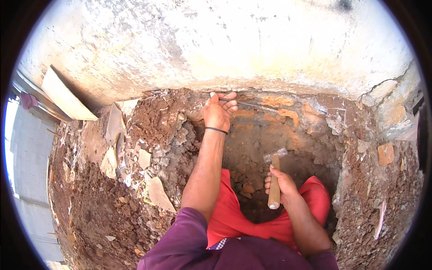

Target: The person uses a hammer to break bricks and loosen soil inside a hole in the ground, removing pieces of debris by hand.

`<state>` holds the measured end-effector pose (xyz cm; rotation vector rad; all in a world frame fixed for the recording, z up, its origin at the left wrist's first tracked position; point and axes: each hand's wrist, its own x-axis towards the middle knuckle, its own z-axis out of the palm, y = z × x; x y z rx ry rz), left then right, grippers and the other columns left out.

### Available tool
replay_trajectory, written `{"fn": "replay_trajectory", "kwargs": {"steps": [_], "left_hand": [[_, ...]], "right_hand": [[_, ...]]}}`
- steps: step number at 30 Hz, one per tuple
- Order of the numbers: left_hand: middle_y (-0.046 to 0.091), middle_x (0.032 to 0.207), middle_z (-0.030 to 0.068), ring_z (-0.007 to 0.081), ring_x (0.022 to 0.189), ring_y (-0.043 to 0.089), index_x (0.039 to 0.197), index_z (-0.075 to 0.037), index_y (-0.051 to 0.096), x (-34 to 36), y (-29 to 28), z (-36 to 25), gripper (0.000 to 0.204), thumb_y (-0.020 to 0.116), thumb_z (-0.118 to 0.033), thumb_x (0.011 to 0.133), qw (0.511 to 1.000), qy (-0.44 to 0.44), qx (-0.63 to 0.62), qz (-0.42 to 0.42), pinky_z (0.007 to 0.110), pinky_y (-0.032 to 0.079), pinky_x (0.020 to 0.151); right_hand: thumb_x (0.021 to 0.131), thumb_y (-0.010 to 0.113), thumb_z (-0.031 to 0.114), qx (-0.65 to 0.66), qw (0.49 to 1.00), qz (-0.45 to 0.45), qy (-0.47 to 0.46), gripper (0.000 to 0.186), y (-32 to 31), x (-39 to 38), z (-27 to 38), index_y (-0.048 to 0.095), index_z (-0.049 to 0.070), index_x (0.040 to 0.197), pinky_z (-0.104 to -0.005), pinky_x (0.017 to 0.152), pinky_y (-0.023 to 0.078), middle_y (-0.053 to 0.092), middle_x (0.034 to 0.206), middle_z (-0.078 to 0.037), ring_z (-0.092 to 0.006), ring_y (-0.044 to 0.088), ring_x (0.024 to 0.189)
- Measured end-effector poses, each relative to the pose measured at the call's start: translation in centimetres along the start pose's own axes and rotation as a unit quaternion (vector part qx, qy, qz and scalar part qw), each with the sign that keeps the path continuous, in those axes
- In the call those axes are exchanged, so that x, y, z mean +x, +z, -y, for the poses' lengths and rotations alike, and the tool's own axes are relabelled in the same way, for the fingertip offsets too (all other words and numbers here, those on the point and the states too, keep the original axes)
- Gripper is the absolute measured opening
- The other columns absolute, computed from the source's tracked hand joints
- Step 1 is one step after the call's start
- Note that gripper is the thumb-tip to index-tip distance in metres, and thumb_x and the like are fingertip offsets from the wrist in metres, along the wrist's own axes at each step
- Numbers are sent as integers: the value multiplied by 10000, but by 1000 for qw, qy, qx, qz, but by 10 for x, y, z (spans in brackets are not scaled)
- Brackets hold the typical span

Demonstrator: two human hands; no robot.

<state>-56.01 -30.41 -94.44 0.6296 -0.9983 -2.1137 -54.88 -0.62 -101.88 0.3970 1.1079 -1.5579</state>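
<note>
My left hand (218,113) is stretched out to the foot of the wall, with a black band at the wrist. Its fingers are curled around a thin metal rod (257,106), which points to the right along the exposed bricks (278,101). Lower down, over the pit, my right hand (283,184) grips a hammer (274,193) by its wooden handle. The dusty metal head points away from me, apart from the rod and the wall.
A pit (252,148) with rubble opens between my red-clad legs. Loose soil (99,211) is heaped on the left, with broken flat pieces (159,194) on it. A board (67,96) leans on the plastered wall (225,49). A brick piece (385,154) lies on the right bank.
</note>
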Motion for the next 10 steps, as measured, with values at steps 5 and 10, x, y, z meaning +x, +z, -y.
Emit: {"fn": "replay_trajectory", "kwargs": {"steps": [5,10], "left_hand": [[690,983,291,256,719,691,1017,-7,462,27,-11,11,320,314,-274,1110,994,-49,-92,-17,350,602,594],[682,993,305,290,771,702,1032,-11,467,39,-14,22,314,349,-293,1104,993,-44,-102,-35,384,614,630]], "right_hand": [[953,678,384,8,1000,-14,-5,341,-9,4,0,502,99,1014,-366,557,501,575,767,-41,-186,592,616],[956,672,387,16,1000,-16,-6,333,-19,5,0,508,104,1017,-381,571,500,577,763,-37,-198,593,614]]}}
